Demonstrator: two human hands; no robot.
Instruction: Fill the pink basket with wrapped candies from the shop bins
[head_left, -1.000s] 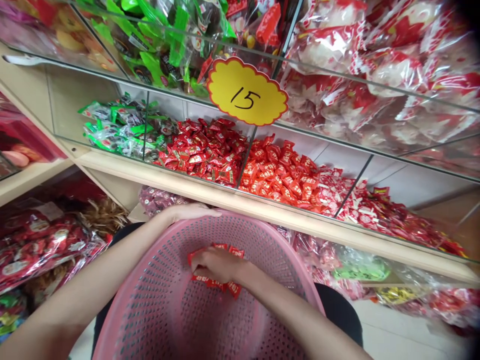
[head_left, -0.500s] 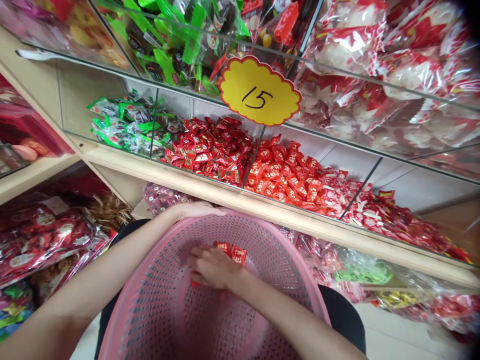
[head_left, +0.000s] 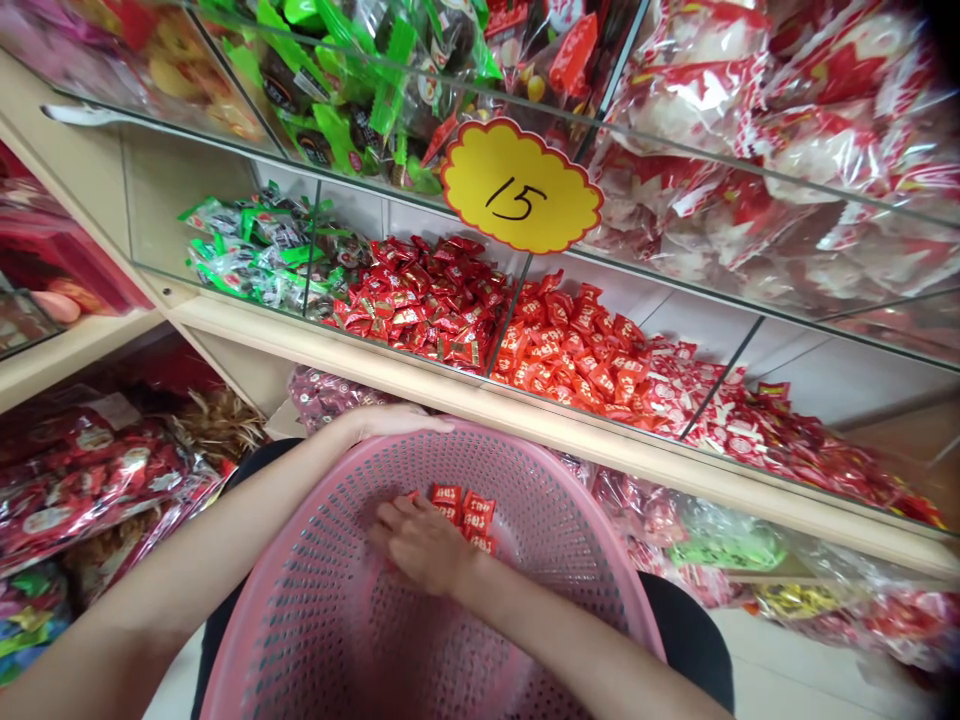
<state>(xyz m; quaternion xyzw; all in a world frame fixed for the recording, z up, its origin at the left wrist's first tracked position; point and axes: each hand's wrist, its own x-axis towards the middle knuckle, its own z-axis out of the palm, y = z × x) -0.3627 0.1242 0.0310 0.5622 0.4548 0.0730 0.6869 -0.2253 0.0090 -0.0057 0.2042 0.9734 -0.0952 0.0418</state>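
Note:
My left hand point(head_left: 401, 419) is closed over the far rim of a pink perforated plastic basket point(head_left: 559, 520), its fingers along the edge. Down inside the basket is my right hand point(head_left: 420, 540), back upward, fingers curled down toward the basket floor. A bit of red wrapper shows by its knuckles, and the hand covers most of what is under it. Just right of these fingers, several small red wrapped candies point(head_left: 478, 512) with pale lettering lie in tidy rows, partly behind the hand.
Beyond the basket runs a wooden shelf edge point(head_left: 420, 375). Glass-divided bins hold dark red candies point(head_left: 427, 300), orange-red candies point(head_left: 574, 345) and green-wrapped ones point(head_left: 251, 250). A yellow sign point(head_left: 523, 187) reading 15 hangs above. Bagged goods point(head_left: 97, 480) lie at left.
My right hand has shifted slightly left inside the basket, and more of the red candies beside it now show. My left hand stays on the rim.

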